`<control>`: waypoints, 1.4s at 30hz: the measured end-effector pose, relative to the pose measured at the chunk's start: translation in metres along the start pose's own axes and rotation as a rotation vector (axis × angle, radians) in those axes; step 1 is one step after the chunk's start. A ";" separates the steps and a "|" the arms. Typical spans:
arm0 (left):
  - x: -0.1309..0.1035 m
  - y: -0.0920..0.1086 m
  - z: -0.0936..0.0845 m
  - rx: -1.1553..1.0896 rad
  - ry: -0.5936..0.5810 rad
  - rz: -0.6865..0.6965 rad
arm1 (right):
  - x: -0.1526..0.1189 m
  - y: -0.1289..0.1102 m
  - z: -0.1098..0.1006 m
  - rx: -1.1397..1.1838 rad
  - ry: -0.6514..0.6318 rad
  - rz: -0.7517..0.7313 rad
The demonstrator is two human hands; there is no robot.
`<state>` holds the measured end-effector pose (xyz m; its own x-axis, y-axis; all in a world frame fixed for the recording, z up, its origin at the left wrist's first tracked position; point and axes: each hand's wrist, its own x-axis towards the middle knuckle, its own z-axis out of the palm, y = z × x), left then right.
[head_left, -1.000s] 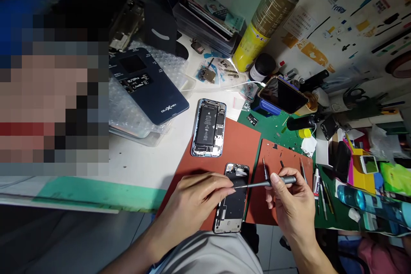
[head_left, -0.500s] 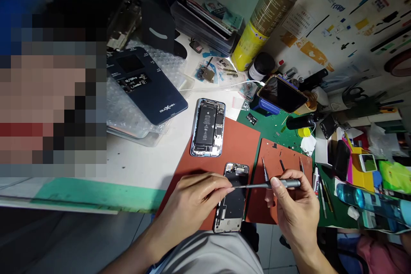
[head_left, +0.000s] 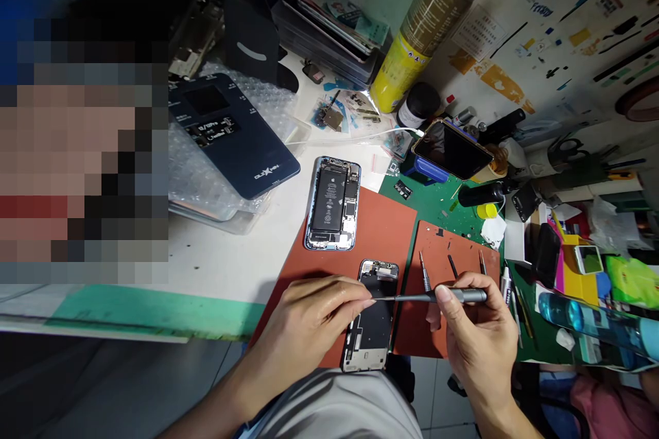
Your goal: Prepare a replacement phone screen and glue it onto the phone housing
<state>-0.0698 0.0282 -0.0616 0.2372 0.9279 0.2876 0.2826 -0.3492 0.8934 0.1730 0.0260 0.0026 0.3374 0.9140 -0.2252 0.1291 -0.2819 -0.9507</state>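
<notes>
the right hand (head_left: 471,319) is closed around the grey handle of a screwdriver (head_left: 458,295), whose shaft runs level toward the left hand (head_left: 322,312). the left hand's thumb and fingers are pressed together at the tool's tip; whether something tiny lies between them is too small to tell. directly below the tool lies a phone's screen part (head_left: 378,336), inner side up, its near end by the person's grey clothing. it rests along the right side of a red mat (head_left: 388,226), while the opened phone body (head_left: 332,206), its black battery showing, sits farther off across the mat's edge, partly on the white bench (head_left: 221,254). to the right, a second red mat (head_left: 440,240) carries thin tools, and green matting (head_left: 443,209) shows around it, bearing a small black card (head_left: 403,190) and, beyond, a propped phone (head_left: 453,149) with a white cable plugged in. left of the phone body, a dark blue plate (head_left: 252,164) lies on bubble wrap (head_left: 206,185). at the back stand a yellow spray can (head_left: 412,34) and a black-lidded jar (head_left: 419,106), before a wall (head_left: 494,0) with writing and stuck scraps. a blue bottle (head_left: 597,322) lies at the far right; pale floor tiles (head_left: 445,401) show below.
</notes>
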 end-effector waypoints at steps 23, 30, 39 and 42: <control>0.005 0.004 -0.003 0.052 0.013 0.038 | -0.008 -0.006 0.001 -0.024 0.014 -0.072; 0.004 0.003 -0.002 0.009 0.020 0.017 | -0.006 -0.005 0.001 -0.012 0.000 -0.052; 0.006 0.004 -0.003 -0.065 0.046 -0.042 | -0.003 0.002 0.000 0.044 -0.035 0.004; 0.007 0.004 -0.003 -0.101 0.067 -0.069 | -0.003 0.002 0.004 0.108 -0.041 0.054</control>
<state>-0.0696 0.0335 -0.0546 0.1572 0.9570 0.2439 0.2002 -0.2727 0.9410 0.1689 0.0242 0.0006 0.3026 0.9100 -0.2835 0.0093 -0.3002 -0.9538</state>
